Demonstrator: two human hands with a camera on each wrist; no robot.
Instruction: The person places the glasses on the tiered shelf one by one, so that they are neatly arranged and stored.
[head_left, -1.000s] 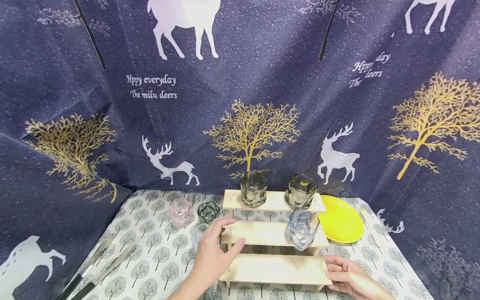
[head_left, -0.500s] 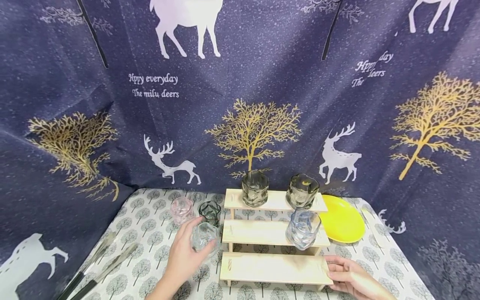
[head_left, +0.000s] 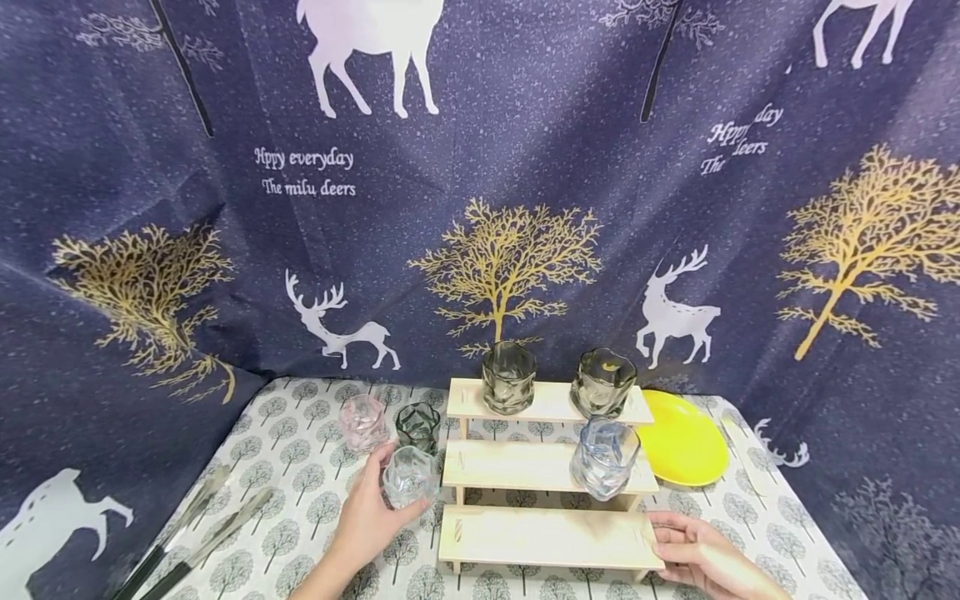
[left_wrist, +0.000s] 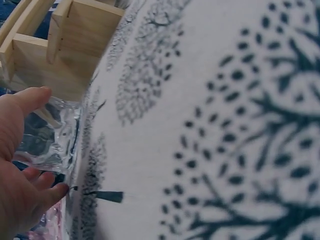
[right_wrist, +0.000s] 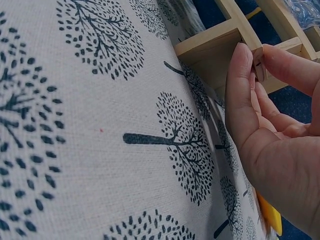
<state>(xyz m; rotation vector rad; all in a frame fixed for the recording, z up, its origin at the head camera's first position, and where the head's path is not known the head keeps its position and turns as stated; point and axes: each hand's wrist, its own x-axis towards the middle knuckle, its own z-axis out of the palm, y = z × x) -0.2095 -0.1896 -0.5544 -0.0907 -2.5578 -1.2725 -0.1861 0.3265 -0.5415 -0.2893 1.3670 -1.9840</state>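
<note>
My left hand [head_left: 367, 517] curves round the near left side of a clear glass tumbler [head_left: 410, 477] standing on the table, thumb in front. In the left wrist view the tumbler [left_wrist: 42, 137] lies between the thumb and the curled fingers. With thumb and fingers, my right hand [head_left: 693, 552] pinches the right end of the lowest tier of a three-tier wooden shelf [head_left: 551, 537]; the right wrist view shows this grip. Two smoky grey tumblers [head_left: 509, 383] stand on the top tier. A bluish tumbler [head_left: 603, 462] sits at the right of the middle tier.
Behind the clear tumbler stand a pink tumbler [head_left: 363, 423] and a dark green tumbler [head_left: 417, 427]. Black-handled tongs [head_left: 202, 542] lie at the table's left. To the shelf's right is a yellow plate [head_left: 682, 442]. A patterned curtain [head_left: 495, 167] hangs behind.
My left hand has moved left from the shelf's left side to the clear tumbler and now lies round it. The right hand stays on the lowest tier.
</note>
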